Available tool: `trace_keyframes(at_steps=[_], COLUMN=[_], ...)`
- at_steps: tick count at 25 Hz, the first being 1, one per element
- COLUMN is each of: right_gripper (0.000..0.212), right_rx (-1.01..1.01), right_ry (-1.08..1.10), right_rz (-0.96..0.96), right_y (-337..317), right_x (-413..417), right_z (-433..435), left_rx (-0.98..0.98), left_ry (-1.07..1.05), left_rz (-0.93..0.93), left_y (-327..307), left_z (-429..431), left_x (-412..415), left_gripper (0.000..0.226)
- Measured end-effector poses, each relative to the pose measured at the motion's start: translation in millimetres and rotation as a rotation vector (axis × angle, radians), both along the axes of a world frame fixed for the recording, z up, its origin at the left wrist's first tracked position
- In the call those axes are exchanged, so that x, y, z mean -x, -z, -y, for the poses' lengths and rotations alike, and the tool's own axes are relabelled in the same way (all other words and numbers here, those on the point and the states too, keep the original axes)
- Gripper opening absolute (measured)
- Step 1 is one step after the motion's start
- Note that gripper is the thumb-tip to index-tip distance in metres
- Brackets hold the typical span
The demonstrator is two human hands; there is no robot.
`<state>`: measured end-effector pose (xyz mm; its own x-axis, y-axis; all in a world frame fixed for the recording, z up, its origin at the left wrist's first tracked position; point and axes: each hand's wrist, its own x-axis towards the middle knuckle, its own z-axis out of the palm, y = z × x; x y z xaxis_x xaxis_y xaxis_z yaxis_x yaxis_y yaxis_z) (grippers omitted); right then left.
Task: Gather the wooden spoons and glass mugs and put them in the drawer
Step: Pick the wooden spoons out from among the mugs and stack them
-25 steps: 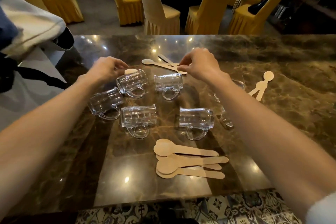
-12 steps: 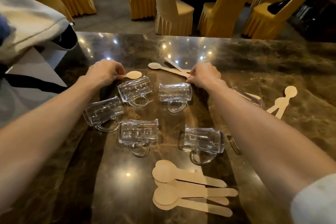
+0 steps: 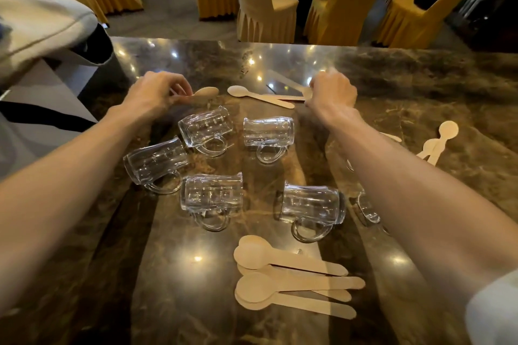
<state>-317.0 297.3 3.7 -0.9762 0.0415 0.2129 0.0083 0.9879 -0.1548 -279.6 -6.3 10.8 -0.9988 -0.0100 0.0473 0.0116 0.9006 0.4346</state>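
**Head view: light spoons, slick mugs**

Flat pale wooden spoons (image 3: pixel 294 280), likely light, stiff, hard to lift off flat: pinch by the handle. Stacked near, more far and right. Clear ribbed glass mugs (image 3: pixel 211 193), probably heavier, slippery, breakable: hook by the handle. Tipped sideways mid-table. Left hand (image 3: pixel 157 92) pinching one spoon; right hand (image 3: pixel 332 91) curled round another, blurred. Dark polished marble table (image 3: pixel 420 78) beneath.

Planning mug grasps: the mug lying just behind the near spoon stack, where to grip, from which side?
Probably the handle, from the near side: the mug lies on its side with the loop pointing toward the person, unobstructed, a gap before the spoon stack.
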Motion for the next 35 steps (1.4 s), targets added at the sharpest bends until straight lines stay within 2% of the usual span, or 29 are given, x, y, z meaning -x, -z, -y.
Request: trace_keyframes(at_steps=[3, 7, 14, 19, 25, 30, 35], right_gripper=[0.024, 0.032, 0.042, 0.042, 0.044, 0.036, 0.027], right_rx=[-0.005, 0.200, 0.300, 0.299, 0.300, 0.323, 0.406], right_ry=[-0.022, -0.177, -0.382, -0.462, -0.509, -0.431, -0.309], right_rz=[-0.138, -0.087, 0.030, 0.168, 0.309, 0.302, 0.264], right_y=[-20, -45, -56, -41, -8, 4, 12], right_x=[-10, -38, -135, -200, -259, -278, -285], right_z=[-5, -11, -34, -52, -64, -69, -71], left_rx=[-0.056, -0.215, -0.319, -0.435, -0.434, -0.395, -0.404], left_ry=[0.028, 0.117, 0.197, 0.336, 0.477, 0.518, 0.522], left_rz=[-0.099, -0.138, -0.177, -0.067, 0.176, 0.287, 0.309], left_y=[-20, -49, -83, -81, -33, 3, 15], left_z=[-9, -31, -45, -69, -111, -134, -139], left_x=[-7, -29, -86, -130, -172, -191, -196], left_gripper=[0.016, 0.021, 0.029, 0.024, 0.013, 0.010, 0.009])
